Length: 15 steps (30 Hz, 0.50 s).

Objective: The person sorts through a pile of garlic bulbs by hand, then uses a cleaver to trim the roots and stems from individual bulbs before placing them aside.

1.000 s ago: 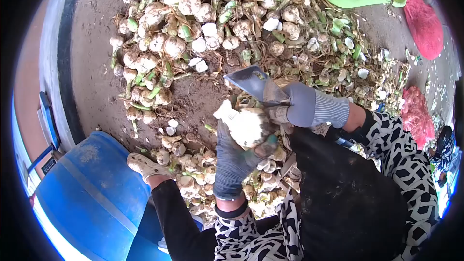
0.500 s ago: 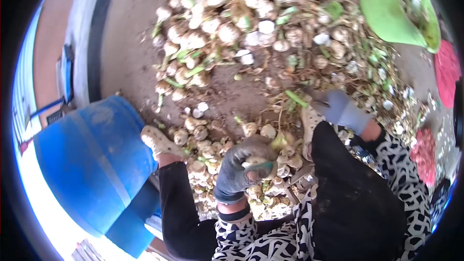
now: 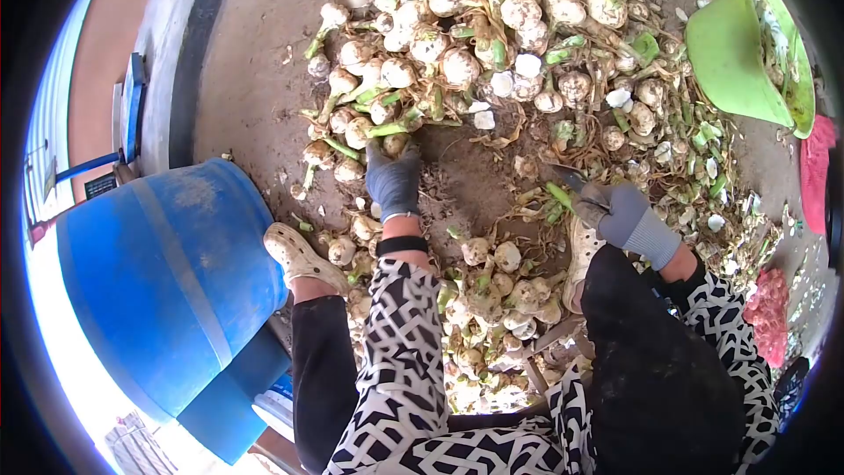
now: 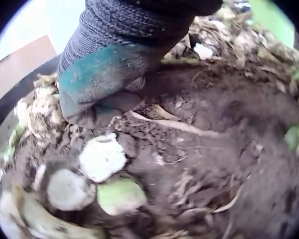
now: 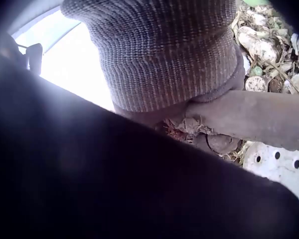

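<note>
My left hand, in a grey knit glove, reaches to the near left edge of a big heap of garlic with stems on. Its fingertips curl round a garlic bulb. In the left wrist view the green-coated fingers bend down to the soil, largely hiding that bulb. My right hand, gloved too, grips a knife beside my right shoe, blade pointing forward and left. Only the glove shows clearly in the right wrist view; a dark blurred shape covers the lower left there.
Trimmed garlic lies piled between my shoes. A blue barrel stands at the left. A green tub is at the far right, near red mesh bags. Round white cut pieces lie on the soil.
My left hand held a whitish garlic bulb by the knife, lowered it to the pile between the shoes, let go and reached forward to another bulb. The right hand lowered the knife.
</note>
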### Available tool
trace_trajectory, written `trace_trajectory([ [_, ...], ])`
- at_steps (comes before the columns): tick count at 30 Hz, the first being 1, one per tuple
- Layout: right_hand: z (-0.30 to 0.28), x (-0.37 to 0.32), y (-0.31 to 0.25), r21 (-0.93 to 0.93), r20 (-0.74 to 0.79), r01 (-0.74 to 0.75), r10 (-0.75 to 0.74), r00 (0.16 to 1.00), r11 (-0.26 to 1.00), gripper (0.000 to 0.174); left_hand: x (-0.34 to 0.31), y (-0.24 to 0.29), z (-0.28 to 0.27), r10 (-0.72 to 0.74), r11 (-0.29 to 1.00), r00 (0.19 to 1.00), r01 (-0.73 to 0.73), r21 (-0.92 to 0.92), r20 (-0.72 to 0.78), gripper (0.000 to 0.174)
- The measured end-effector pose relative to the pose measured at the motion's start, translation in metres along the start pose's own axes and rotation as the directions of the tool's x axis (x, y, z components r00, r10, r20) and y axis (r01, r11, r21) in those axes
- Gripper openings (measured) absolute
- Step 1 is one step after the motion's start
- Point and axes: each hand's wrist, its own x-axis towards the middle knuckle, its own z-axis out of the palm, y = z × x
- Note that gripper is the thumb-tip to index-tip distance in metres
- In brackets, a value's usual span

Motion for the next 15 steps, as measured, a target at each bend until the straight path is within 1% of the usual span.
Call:
trace_trajectory([
  [1, -0.002, -0.001, -0.005, -0.003, 0.002, -0.003, 0.003, 1.0, 1.0, 0.032, -0.006, -0.008, 0.002, -0.004, 1.0, 1.0, 0.004, -0.002, 0.003, 0.065],
  [3, -0.004, 0.0, -0.01, -0.035, 0.055, -0.001, 0.003, 0.998, 0.999, 0.033, -0.024, -0.028, 0.003, 0.041, 0.95, 0.99, 0.004, -0.312, 0.137, 0.056],
  [4, -0.003, 0.0, -0.011, -0.037, 0.057, -0.006, 0.008, 0.998, 0.999, 0.033, -0.046, -0.014, -0.012, 0.055, 0.922, 0.984, 0.016, -0.388, 0.171, 0.056],
  [5, -0.001, 0.001, -0.011, -0.046, 0.043, 0.057, -0.055, 0.998, 0.997, 0.031, -0.069, 0.005, -0.028, 0.008, 0.835, 0.962, 0.144, -0.532, 0.272, 0.044],
  [6, 0.0, 0.003, -0.014, -0.055, 0.028, 0.125, -0.123, 0.992, 0.991, 0.03, -0.084, 0.001, -0.031, 0.046, 0.799, 0.962, 0.127, -0.588, 0.269, 0.042],
  [7, 0.001, 0.004, -0.019, -0.057, 0.027, 0.129, -0.128, 0.991, 0.99, 0.03, -0.096, -0.002, -0.035, 0.087, 0.759, 0.962, 0.105, -0.642, 0.26, 0.041],
  [9, 0.003, 0.006, -0.031, -0.001, 0.032, 0.314, -0.313, 0.949, 0.95, 0.025, -0.121, 0.01, -0.033, 0.292, 0.475, 0.942, 0.009, -0.88, 0.167, 0.037],
  [10, 0.001, 0.006, -0.041, -0.003, 0.098, 0.272, -0.271, 0.958, 0.962, 0.022, -0.125, 0.012, -0.037, 0.321, 0.704, 0.916, -0.061, -0.707, 0.241, 0.032],
  [11, 0.0, 0.005, -0.047, -0.003, 0.094, 0.271, -0.269, 0.959, 0.963, 0.022, -0.135, 0.018, -0.033, 0.375, 0.763, 0.923, -0.253, -0.595, 0.088, 0.029],
  [12, 0.0, 0.004, -0.052, -0.077, 0.04, 0.334, -0.332, 0.942, 0.939, 0.021, -0.142, 0.025, -0.028, 0.357, 0.45, 0.883, 0.124, -0.884, 0.306, 0.028],
  [13, 0.0, 0.003, -0.055, -0.154, -0.008, 0.385, -0.391, 0.92, 0.91, 0.021, -0.147, 0.056, -0.038, 0.429, 0.037, 0.763, 0.52, -0.853, 0.484, 0.028],
  [14, -0.001, 0.003, -0.059, -0.178, -0.026, 0.401, -0.412, 0.911, 0.899, 0.018, -0.15, 0.049, -0.032, 0.43, 0.038, 0.753, 0.536, -0.843, 0.498, 0.028],
  [15, -0.003, 0.002, -0.061, -0.18, -0.031, 0.375, -0.386, 0.922, 0.91, 0.018, -0.153, 0.036, -0.024, 0.461, 0.444, 0.805, 0.155, -0.883, 0.373, 0.025],
])
